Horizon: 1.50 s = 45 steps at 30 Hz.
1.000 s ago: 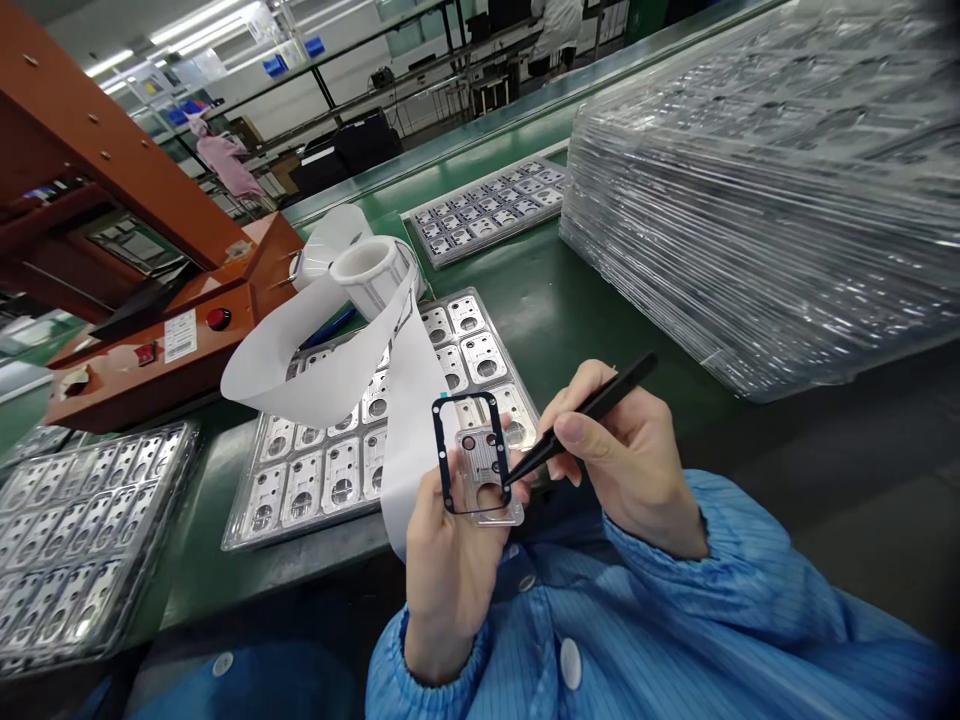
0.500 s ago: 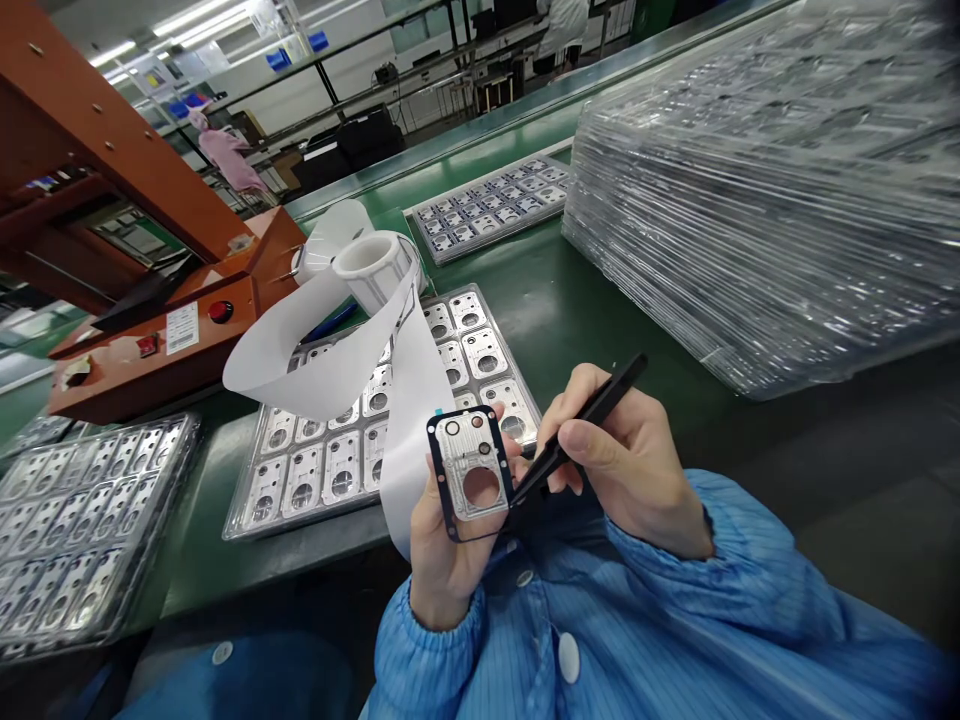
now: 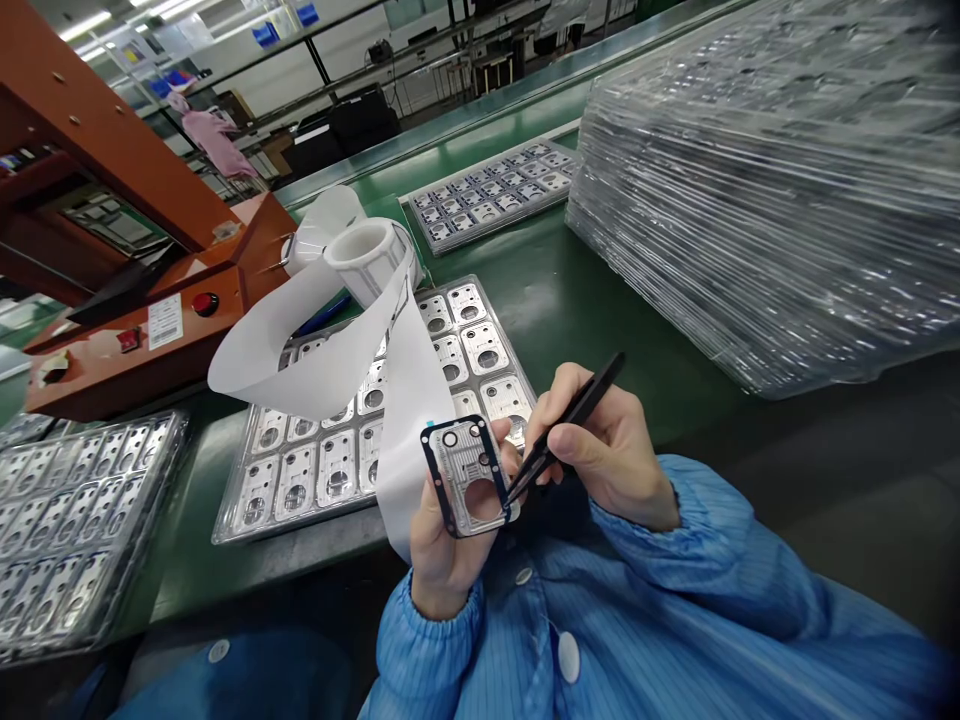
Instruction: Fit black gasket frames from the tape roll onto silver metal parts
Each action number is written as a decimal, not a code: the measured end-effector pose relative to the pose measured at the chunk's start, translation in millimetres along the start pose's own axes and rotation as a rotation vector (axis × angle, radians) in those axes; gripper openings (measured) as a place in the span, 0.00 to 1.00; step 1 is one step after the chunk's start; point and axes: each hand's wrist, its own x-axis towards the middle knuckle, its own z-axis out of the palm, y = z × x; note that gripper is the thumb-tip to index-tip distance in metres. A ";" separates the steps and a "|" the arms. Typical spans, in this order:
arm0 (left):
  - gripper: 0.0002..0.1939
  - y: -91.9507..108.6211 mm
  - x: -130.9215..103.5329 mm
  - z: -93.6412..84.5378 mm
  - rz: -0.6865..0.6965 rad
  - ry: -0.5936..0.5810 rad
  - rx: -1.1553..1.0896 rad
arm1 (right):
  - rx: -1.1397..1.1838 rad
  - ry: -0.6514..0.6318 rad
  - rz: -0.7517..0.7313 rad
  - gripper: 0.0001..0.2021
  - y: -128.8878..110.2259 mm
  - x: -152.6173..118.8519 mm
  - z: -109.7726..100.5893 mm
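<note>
Left hand point(image 3: 442, 545): fingers curled around a small metal plate point(image 3: 466, 474), gripping it by its edges and holding it above the near edge of the green bench point(image 3: 570, 300).
Metal plate: silver, rectangular, with one large round opening and a black gasket frame point(image 3: 435, 478) lying around its rim.
Right hand point(image 3: 600, 450): fingers pinched on black tweezers point(image 3: 562, 428), held like a pen.
Tweezers: tips touching the plate's right edge, near the lower corner.
Label tape point(image 3: 360, 360): white strip running from a roll point(image 3: 367, 258), looping over the tray and hanging down behind the left hand.
Tray, centre point(image 3: 345, 450): clear plastic, filled with like metal plates, just beyond the hands.
Tray, left point(image 3: 67, 520): same kind, filled.
Tray, far point(image 3: 487, 195): same kind, farther up the bench.
Stack of trays point(image 3: 765, 190): tall, at right.
Press fixture point(image 3: 135, 300): orange-brown, at left, with a red button point(image 3: 205, 302).
</note>
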 end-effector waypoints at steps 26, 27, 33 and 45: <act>0.22 0.8 1.3 -2.2 0.033 0.011 -0.013 | -0.039 0.098 -0.030 0.05 6.6 -5.3 2.6; 0.22 0.9 1.3 -1.7 0.021 0.001 -0.038 | -0.042 0.094 -0.040 0.05 7.0 -5.4 2.3; 0.19 -1.2 1.5 0.7 0.006 -0.035 -0.143 | -0.011 0.077 -0.066 0.03 8.4 -6.8 0.7; 0.22 -1.0 2.2 -0.4 0.033 -0.060 -0.057 | -0.008 0.053 -0.071 0.02 7.9 -6.0 1.2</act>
